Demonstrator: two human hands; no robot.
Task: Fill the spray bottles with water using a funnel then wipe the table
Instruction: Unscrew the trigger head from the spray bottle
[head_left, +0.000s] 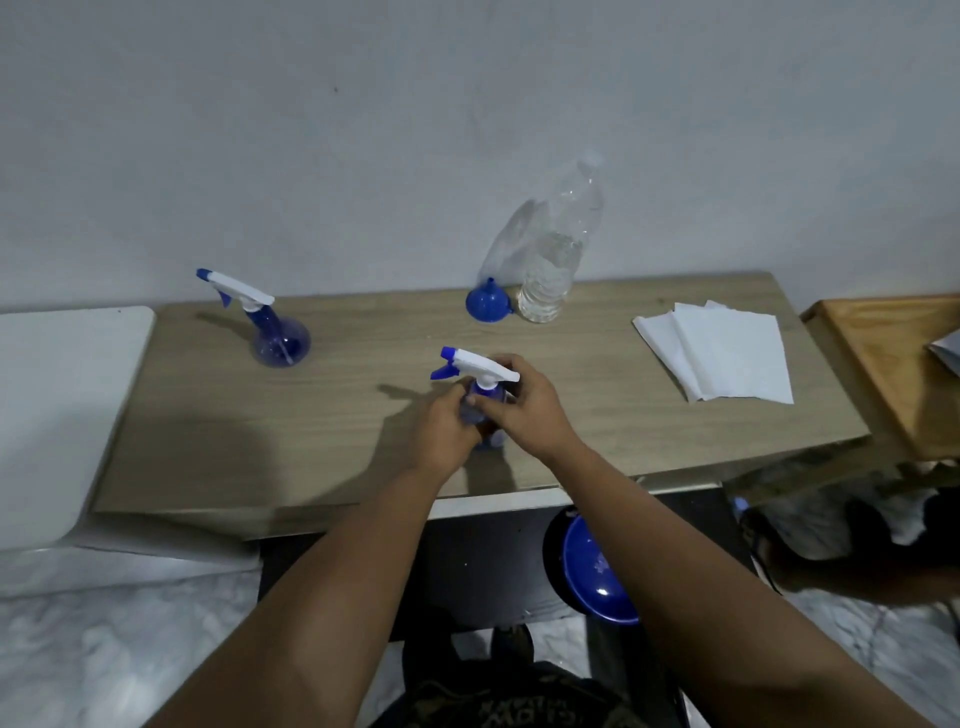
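Desk (322, 441): wood-grain top, back edge against a pale wall, carries all the task things.
White surface (57, 415): flat, rounded corner, just beside the desk's left edge.
Wooden tray (883, 374): beside the desk's right edge, partly cut off by the frame.
Water bottle (558, 249): clear plastic, upright near the back edge, right of centre; water fills roughly the lower half; the cap area is too blurred to read.
Napkins (727, 353): white, a few overlapping sheets, flat near the right edge.
Bowl (597, 566): blue, below the desk's front edge, on something dark; support unclear.
Far sprayer (270, 322): blue round body, white trigger head with blue nozzle pointing left; stands free near the back-left corner, well apart from both hands.
Near sprayer (480, 371): same make, upright near the middle of the front edge, nozzle pointing left; body mostly hidden by the hands.
Left hand (444, 421): fingers curled round the near sprayer's blue body from the left, gripping it.
Right hand (524, 405): fingers wrapped at the neck just under the white head, gripping it.
Funnel (485, 304): blue, lying with its wide mouth toward the camera, touching or just beside the water bottle's base on its left.
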